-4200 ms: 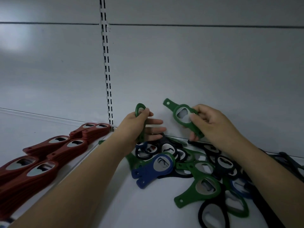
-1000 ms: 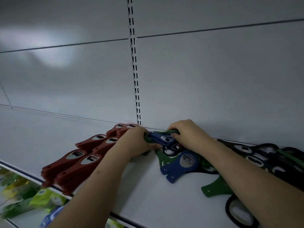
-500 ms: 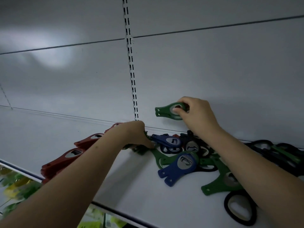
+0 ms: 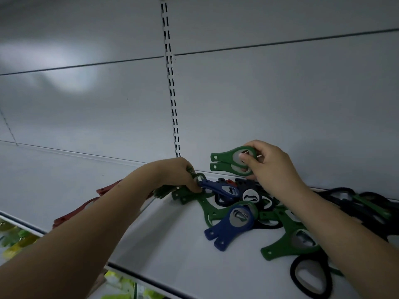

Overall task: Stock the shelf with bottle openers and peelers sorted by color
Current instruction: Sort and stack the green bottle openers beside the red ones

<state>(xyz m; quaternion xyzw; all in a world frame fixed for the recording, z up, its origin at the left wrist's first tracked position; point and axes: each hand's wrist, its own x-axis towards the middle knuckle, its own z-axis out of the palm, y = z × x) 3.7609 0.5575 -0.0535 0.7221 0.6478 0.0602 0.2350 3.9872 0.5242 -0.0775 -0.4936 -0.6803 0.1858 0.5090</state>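
Observation:
My right hand [image 4: 269, 167] holds a green bottle opener [image 4: 226, 160] in the air above a mixed pile of green, blue and black openers [image 4: 248, 203] on the white shelf [image 4: 172, 244]. My left hand [image 4: 174, 173] rests at the pile's left edge, its fingers closed on a stack of green openers [image 4: 183, 194] lying on the shelf. A blue opener [image 4: 228, 225] lies at the front of the pile. Red openers [image 4: 86, 207] lie in rows to the left, mostly hidden behind my left forearm.
The grey back wall carries a slotted upright [image 4: 171, 87] just behind my left hand. The shelf's front edge [image 4: 151, 279] runs diagonally below my arms, with yellow-green packages [image 4: 15, 240] on the level beneath. A black opener [image 4: 311, 277] lies near the front right.
My right hand went down into the pile, lifted out a green opener and now holds it a little right of the stack. My left hand stayed on the green stack.

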